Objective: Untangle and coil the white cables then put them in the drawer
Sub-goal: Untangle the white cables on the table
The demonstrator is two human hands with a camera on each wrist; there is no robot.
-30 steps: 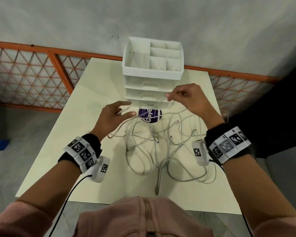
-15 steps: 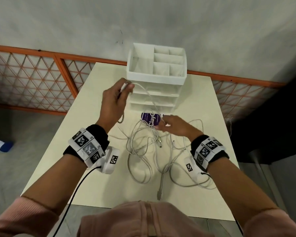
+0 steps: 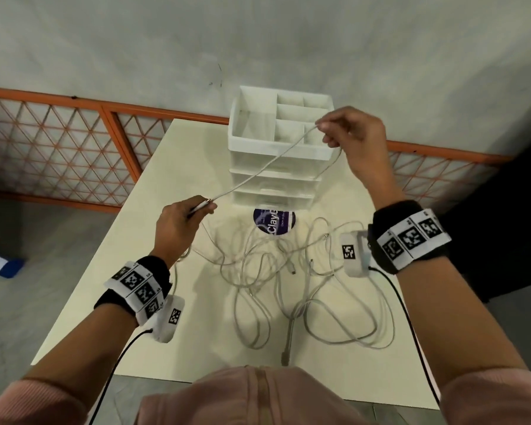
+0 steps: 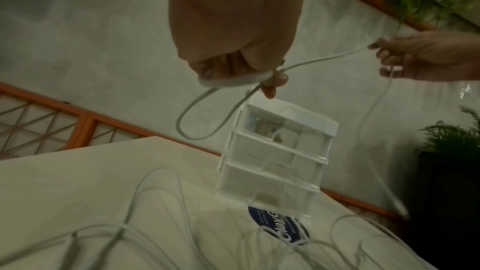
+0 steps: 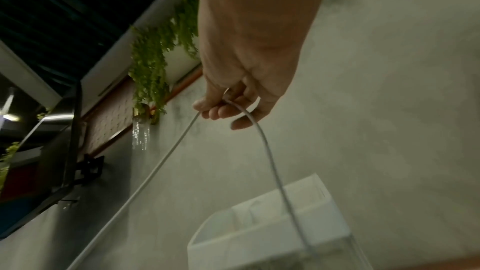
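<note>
- One cable (image 3: 267, 167) is now lifted clear of the pile (image 3: 288, 280) and stretched between both hands, running from low left to high right in front of the drawer unit (image 3: 276, 142).
- Half a second ago the left hand (image 3: 178, 228) was raised by the unit with the cable and the right hand (image 3: 353, 139) was low on the pile; the positions are now reversed, right hand high and far, left hand lower and nearer.
- Left hand: fingers curl round the cable near its plug end; the left wrist view shows one small loop (image 4: 207, 114) already hanging below the fingers (image 4: 270, 87).
- Right hand: thumb and fingers pinch the cable further along; the remainder drops from this hand toward the table (image 3: 111, 289), ending in a free plug visible in the left wrist view.
- Judgement: the change indicates that this cable is separated from the tangle and coiling has begun, with the right hand drawing out length for the next turn.
- Remaining cables lie tangled on the table, near the person, in front of the unit and partly over a dark round sticker (image 3: 273, 223).
- Drawers appear closed; nothing is stowed yet from this cable.
- Task progress, by estimate: early. Coiling of the first cable is under way; the pile is not yet sorted.
</note>
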